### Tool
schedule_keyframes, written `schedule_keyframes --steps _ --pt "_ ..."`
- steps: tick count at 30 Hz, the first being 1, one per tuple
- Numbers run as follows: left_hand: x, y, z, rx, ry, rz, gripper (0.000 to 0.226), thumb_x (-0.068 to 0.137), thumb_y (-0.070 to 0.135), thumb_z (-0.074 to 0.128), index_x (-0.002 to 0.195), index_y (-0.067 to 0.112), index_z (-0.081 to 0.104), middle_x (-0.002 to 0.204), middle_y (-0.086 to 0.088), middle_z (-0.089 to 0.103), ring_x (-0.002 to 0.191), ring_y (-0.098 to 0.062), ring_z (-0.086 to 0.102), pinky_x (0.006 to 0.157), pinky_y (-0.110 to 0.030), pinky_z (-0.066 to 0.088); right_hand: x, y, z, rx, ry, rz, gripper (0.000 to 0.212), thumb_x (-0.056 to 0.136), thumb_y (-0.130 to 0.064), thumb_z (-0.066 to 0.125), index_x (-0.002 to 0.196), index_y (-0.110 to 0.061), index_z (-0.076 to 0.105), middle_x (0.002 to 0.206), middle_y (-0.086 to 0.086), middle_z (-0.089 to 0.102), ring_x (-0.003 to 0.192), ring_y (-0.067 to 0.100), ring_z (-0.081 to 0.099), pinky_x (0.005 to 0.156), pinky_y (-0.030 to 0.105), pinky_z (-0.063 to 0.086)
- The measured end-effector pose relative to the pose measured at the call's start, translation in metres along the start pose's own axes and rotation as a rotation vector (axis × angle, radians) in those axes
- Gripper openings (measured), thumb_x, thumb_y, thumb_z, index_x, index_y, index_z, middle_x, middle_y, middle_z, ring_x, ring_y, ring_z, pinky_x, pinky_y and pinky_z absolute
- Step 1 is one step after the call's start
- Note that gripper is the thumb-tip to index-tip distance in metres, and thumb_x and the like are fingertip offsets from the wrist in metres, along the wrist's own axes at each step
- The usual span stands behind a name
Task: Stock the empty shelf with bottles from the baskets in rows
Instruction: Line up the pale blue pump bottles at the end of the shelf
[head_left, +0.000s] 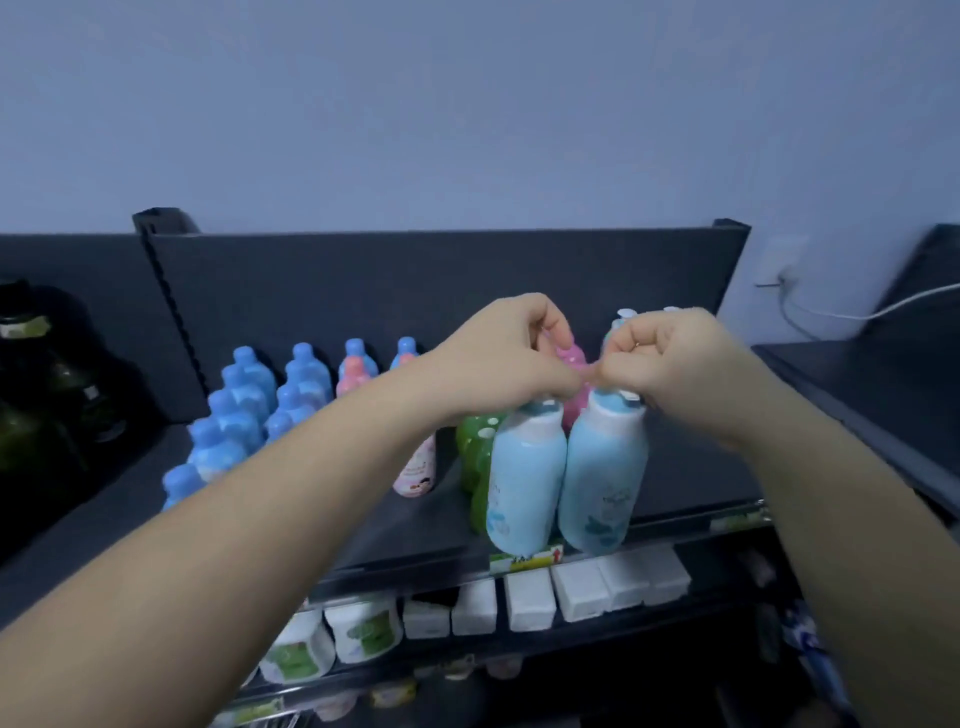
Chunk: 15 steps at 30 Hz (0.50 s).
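Observation:
Two tall light blue pump bottles stand side by side at the front edge of the dark shelf (405, 525). My left hand (498, 358) is closed, its fingertips pinched at the top of the left blue bottle (524, 483). My right hand (670, 364) is closed over the pump top of the right blue bottle (602, 478). The two hands almost touch. Behind them stand green bottles (475, 457) and a pink bottle (574, 405), partly hidden. Rows of small blue-capped bottles (244, 410) fill the shelf's left part, with a small pink bottle (415, 473) beside them.
The shelf's black back panel (415, 286) rises behind the bottles. A lower shelf holds white bottles (530, 597) and green-labelled ones (363, 629). Dark glass bottles (36, 389) stand at the far left. A white cable (831, 312) runs along the wall at right.

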<state>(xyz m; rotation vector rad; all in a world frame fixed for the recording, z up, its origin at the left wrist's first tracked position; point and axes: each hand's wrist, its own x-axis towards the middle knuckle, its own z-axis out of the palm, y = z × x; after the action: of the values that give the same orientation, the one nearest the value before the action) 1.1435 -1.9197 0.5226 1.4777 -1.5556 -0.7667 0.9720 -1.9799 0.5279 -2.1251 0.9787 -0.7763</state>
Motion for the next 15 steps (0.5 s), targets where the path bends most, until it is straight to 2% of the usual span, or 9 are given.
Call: schedule_keyframes --steps 3,7,10,12,13,15 --pt "0.033 0.019 0.017 0.035 -0.046 0.047 0.031 0.067 0.008 0.072 0.095 0.010 0.058 0.070 -0.002 0.065 0.056 -0.015 0.052 0.053 -0.026 0.041 0.008 0.009 -0.028 -0.009 0.056 0.064 0.025 0.052 -0.034 0.070 0.060 -0.012 0.061 0.053 -0.003 0.050 0.051 0.012 0.040 0.051 0.027 0.035" --pt "0.074 0.034 0.030 0.034 -0.056 0.102 0.026 0.071 0.007 0.072 0.093 0.011 0.058 0.071 -0.001 0.064 0.050 -0.011 0.050 0.046 -0.019 0.038 0.026 0.024 -0.061 -0.020 0.149 0.087 0.026 0.061 -0.029 0.075 0.067 -0.007 0.063 0.051 -0.003 0.051 0.048 0.011 0.040 0.053 0.028 0.033" --pt "0.100 0.036 0.043 -0.011 -0.092 0.107 0.025 0.072 0.004 0.071 0.091 0.012 0.058 0.068 0.001 0.061 0.054 -0.011 0.052 0.050 -0.021 0.040 0.032 0.035 -0.080 -0.032 0.198 0.118 0.028 0.066 -0.026 0.075 0.073 -0.002 0.064 0.065 0.011 0.066 0.060 0.014 0.051 0.062 0.032 0.040" --pt "0.120 0.042 0.049 -0.032 -0.113 0.129 0.026 0.072 0.004 0.071 0.093 0.013 0.057 0.071 0.001 0.060 0.054 -0.011 0.052 0.052 -0.021 0.041 0.041 0.038 -0.096 -0.038 0.241 0.127 0.016 0.074 -0.018 0.073 0.068 -0.006 0.064 0.056 0.000 0.062 0.052 0.006 0.048 0.060 0.028 0.037" --pt "0.131 0.047 0.051 -0.033 -0.120 0.143 0.028 0.073 0.005 0.072 0.097 0.012 0.057 0.075 -0.001 0.061 0.057 -0.013 0.053 0.054 -0.023 0.042 0.048 0.038 -0.105 -0.048 0.265 0.136 0.016 0.074 -0.017 0.073 0.064 -0.010 0.063 0.049 -0.007 0.056 0.047 0.003 0.044 0.057 0.026 0.034" --pt "0.152 0.055 0.055 -0.020 -0.138 0.169 0.034 0.074 0.007 0.072 0.104 0.011 0.056 0.080 -0.002 0.060 0.062 -0.015 0.052 0.058 -0.027 0.042 0.063 0.041 -0.119 -0.049 0.312 0.145 0.019 0.070 -0.023 0.075 0.059 -0.016 0.061 0.048 -0.010 0.051 0.046 0.005 0.042 0.056 0.026 0.032"
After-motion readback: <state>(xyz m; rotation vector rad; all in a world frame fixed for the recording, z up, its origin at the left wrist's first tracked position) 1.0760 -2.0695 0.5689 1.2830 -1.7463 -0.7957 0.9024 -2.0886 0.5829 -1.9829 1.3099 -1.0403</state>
